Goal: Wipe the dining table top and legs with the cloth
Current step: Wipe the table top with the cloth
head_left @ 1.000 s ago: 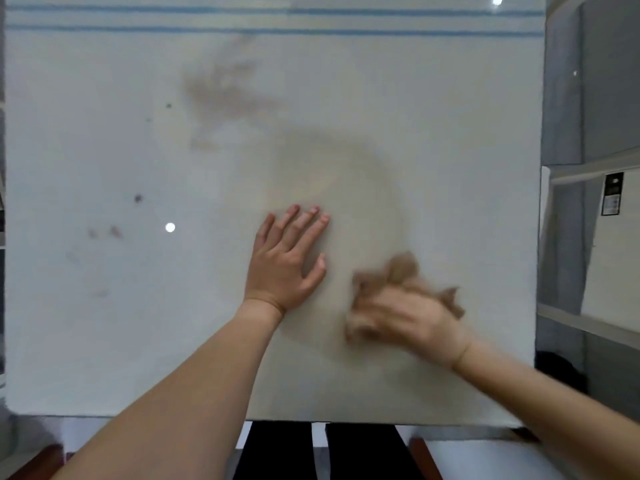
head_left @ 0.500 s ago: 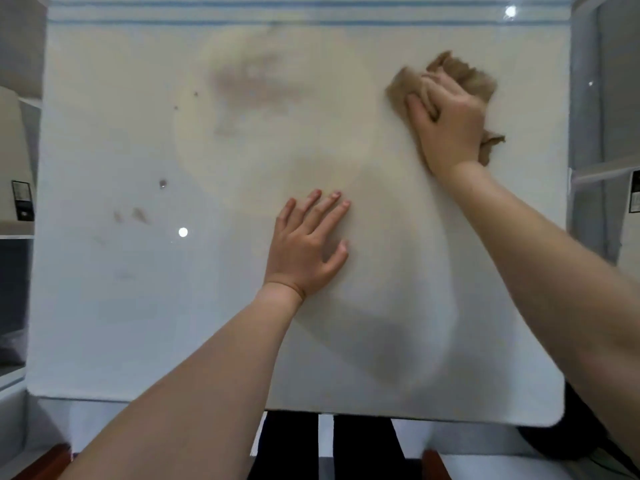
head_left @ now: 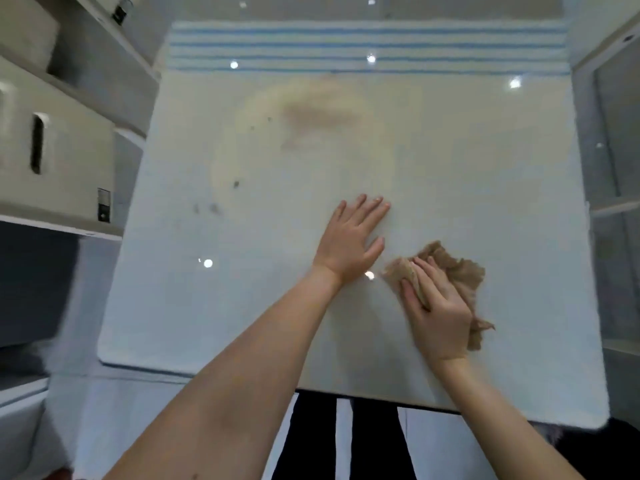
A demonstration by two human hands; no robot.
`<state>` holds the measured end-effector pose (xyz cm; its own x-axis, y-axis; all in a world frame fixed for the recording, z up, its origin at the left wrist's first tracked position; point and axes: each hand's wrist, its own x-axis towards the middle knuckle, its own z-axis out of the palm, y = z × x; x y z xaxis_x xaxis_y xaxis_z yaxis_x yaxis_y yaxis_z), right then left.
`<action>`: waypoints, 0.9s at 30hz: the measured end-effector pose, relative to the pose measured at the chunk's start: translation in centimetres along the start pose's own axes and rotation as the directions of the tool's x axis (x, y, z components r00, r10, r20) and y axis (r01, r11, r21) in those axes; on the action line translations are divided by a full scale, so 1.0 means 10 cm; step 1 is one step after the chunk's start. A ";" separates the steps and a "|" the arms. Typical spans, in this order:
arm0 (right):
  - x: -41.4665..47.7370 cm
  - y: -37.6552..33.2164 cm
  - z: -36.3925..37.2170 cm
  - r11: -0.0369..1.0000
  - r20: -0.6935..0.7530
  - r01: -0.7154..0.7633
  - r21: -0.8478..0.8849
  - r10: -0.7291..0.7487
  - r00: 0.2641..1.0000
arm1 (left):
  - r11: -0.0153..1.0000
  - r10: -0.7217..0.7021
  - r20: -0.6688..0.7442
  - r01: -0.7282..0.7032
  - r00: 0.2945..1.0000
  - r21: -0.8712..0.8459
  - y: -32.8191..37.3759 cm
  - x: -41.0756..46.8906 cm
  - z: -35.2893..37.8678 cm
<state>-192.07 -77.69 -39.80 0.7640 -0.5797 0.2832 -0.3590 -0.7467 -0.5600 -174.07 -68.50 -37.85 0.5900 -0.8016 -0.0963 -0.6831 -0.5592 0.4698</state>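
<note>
The job in hand is wiping the top of the bench (head_left: 207,306), and it looks only partly done. The right hand (head_left: 436,313) holds the cloth (head_left: 453,268). Its fingers lie over the cloth and press it down, and a fold of it is pinched between the thumb and the fingers. The cloth is brown, soft and all bunched up, with ragged edges sticking out past the hand. It sits on the near right part of the top, just beside the left hand (head_left: 349,244). The left hand holds nothing. It lies flat on the top with its fingers straight and a little spread, as if to lean on. The top is white and shiny, with small bright lights showing in it. Far from the cloth there is a brown smear (head_left: 318,112) with a pale ring round it. To the left there are some dark spots (head_left: 236,183). I think the next move is to push the cloth up and over to the smear and the spots and rub hard there. The left hand may have to get out of the way. The bench's legs are not in view, so I think they come later.
</note>
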 end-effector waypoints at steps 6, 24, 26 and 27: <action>0.03 -0.08 0.01 0.999 -0.007 0.005 -0.037 -0.006 1.000 | 0.998 -0.055 -0.116 0.058 0.992 0.026 -0.59 -0.79 -0.28; 0.96 -0.55 0.81 0.797 0.173 0.547 0.256 -0.595 0.785 | 0.977 -0.152 -0.161 0.173 0.975 0.125 -1.13 -1.17 -0.35; 1.46 -0.49 0.94 0.835 0.172 0.491 0.249 -0.537 0.826 | 0.977 -0.153 -0.163 0.174 0.975 0.125 -1.14 -1.16 -0.34; 1.74 -0.42 1.01 0.868 0.178 0.450 0.211 -0.487 0.855 | 0.976 -0.160 -0.166 0.181 0.973 0.119 -1.14 -1.17 -0.34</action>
<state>-171.87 -81.33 -40.38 0.9237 -0.0736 0.3761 0.1458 -0.8400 -0.5226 -171.73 -52.07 -39.05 0.7548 -0.6555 -0.0233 -0.6115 -0.7160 0.3368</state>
